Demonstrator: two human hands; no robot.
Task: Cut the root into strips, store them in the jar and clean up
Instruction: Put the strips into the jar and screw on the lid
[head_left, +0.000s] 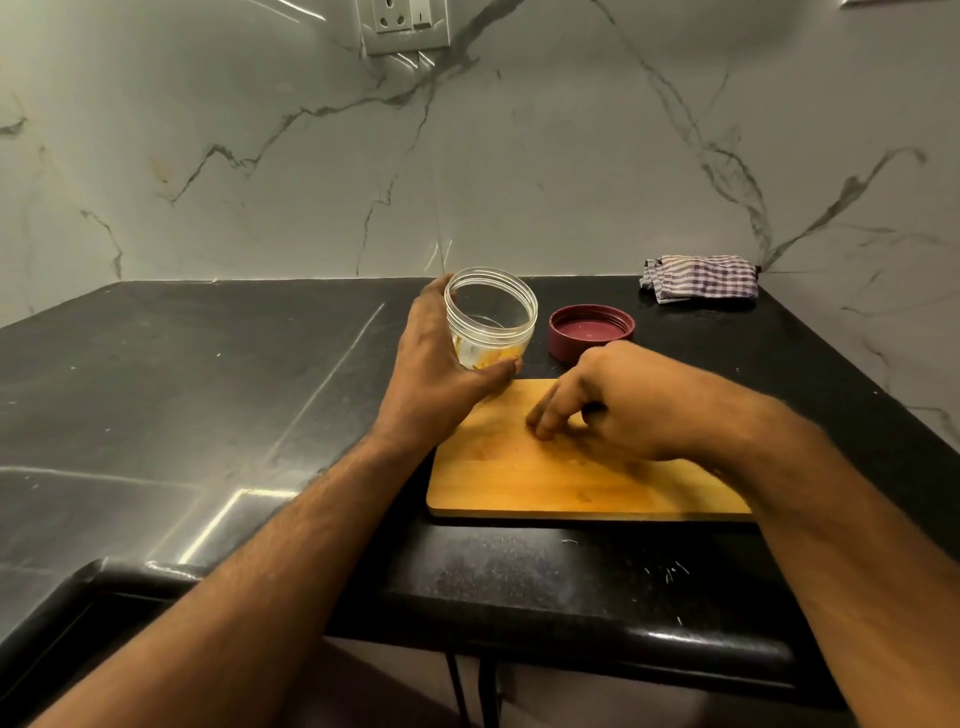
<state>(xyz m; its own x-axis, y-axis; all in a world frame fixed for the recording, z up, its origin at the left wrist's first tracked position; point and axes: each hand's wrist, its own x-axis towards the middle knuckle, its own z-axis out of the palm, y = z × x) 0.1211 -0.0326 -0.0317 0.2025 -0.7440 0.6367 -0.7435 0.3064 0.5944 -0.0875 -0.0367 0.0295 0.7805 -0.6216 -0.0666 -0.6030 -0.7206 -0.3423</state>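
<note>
A clear plastic jar (491, 317) tilts toward me at the far edge of the wooden cutting board (571, 483), with orange-yellow strips lying in its bottom. My left hand (441, 364) grips the jar from its left side, thumb under its base. My right hand (613, 400) hovers low over the middle of the board, fingertips bunched together and pointing down at the wood. Whether those fingertips pinch any piece is hidden. The jar's dark red lid (589, 330) lies upside down on the counter just right of the jar.
A checked purple-and-white cloth (698, 277) lies folded at the back right corner of the black stone counter (208, 374). Marble walls close the back and right side. The counter's front edge drops away close to me.
</note>
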